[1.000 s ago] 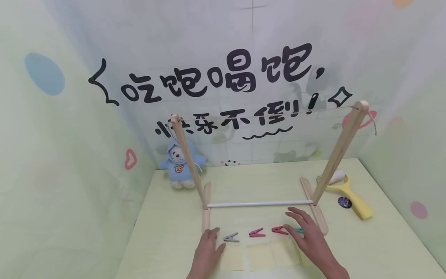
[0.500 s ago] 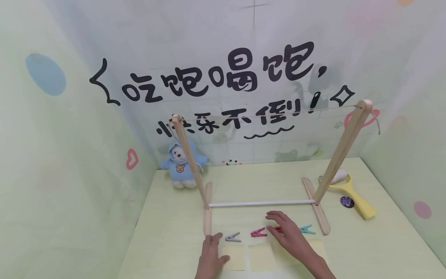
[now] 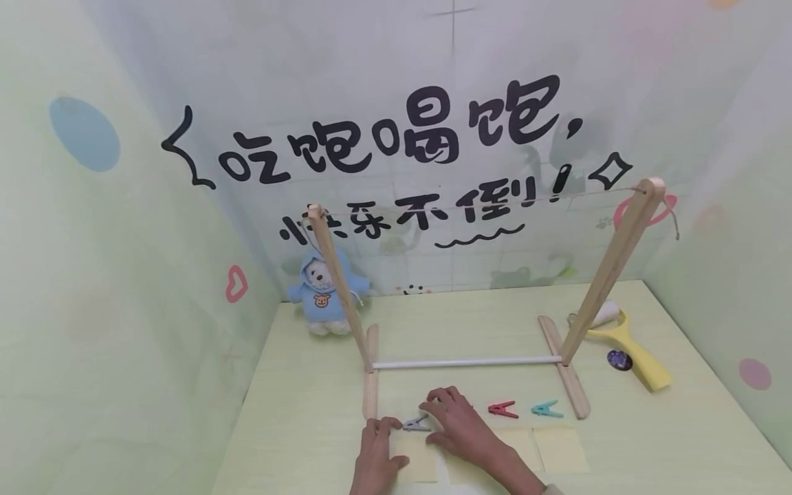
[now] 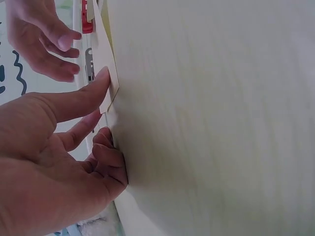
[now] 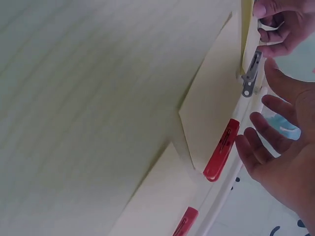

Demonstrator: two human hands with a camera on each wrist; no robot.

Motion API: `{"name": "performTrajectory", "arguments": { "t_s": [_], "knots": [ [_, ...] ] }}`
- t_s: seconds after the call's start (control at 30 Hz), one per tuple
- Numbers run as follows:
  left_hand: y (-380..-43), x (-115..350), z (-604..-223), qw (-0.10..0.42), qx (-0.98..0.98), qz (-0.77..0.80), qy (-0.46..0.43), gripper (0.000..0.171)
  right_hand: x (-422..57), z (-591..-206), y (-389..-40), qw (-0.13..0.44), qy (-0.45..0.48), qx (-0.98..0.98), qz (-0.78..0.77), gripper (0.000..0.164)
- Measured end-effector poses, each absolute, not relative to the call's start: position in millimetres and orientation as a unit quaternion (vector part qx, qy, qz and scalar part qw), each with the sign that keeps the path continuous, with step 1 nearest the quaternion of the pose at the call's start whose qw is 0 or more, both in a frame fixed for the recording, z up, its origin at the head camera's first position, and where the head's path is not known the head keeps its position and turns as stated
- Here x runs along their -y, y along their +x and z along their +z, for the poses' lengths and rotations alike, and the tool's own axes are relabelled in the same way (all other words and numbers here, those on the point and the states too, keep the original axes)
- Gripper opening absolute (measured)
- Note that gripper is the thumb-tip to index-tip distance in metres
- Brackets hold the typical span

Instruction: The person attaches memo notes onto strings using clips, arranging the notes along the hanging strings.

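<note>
In the head view my left hand (image 3: pixel 375 454) lies by the leftmost pale yellow paper (image 3: pixel 417 462). Its thumb touches the paper's near-left edge, and the index fingertip is close to a grey clothespin (image 3: pixel 416 423). My right hand (image 3: pixel 464 430) hovers over the second paper, fingers spread and loosely bent, holding nothing. In the right wrist view its thumb tip is near the grey clothespin (image 5: pixel 251 73), and a pink clothespin (image 5: pixel 221 151), hidden in the head view, lies below the fingers. A red clothespin (image 3: pixel 503 409) and a teal clothespin (image 3: pixel 547 409) lie farther right, above more papers (image 3: pixel 559 450).
A wooden frame with two posts (image 3: pixel 609 282), a string (image 3: pixel 464 206) and a white rod (image 3: pixel 467 363) stands behind the clothespins. A plush toy (image 3: pixel 326 295) sits back left. A yellow-handled lint roller (image 3: pixel 643 361) and a dark oval piece (image 3: pixel 619 359) lie right.
My right hand has swept left from the teal clothespin, past the red one, to beside the grey one, uncovering the teal and red clothespins. My left hand stays by the leftmost paper.
</note>
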State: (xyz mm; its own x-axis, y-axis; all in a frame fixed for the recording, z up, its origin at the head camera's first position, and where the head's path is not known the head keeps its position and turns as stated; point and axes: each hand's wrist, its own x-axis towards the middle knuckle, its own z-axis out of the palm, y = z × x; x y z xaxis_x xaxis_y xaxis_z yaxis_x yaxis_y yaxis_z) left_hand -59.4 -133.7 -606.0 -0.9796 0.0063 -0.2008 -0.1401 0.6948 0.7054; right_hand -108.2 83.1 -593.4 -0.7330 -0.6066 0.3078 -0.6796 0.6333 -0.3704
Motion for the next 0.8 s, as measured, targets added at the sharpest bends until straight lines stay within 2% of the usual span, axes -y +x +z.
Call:
{"name": "performTrajectory", "arguments": {
  "t_s": [0.2, 0.8],
  "knots": [
    [-59.5, 136.8, -608.6, 0.084, -0.913, 0.399, -0.016, 0.046, -77.2, -601.5, -105.0, 0.07, 0.359, 0.909, 0.2, 0.041],
    [-60.6, 140.8, -608.3, 0.073, -0.921, 0.384, -0.006, 0.039, -75.9, -617.1, -108.3, 0.151, 0.353, 0.894, 0.232, 0.024]
  ]
}}
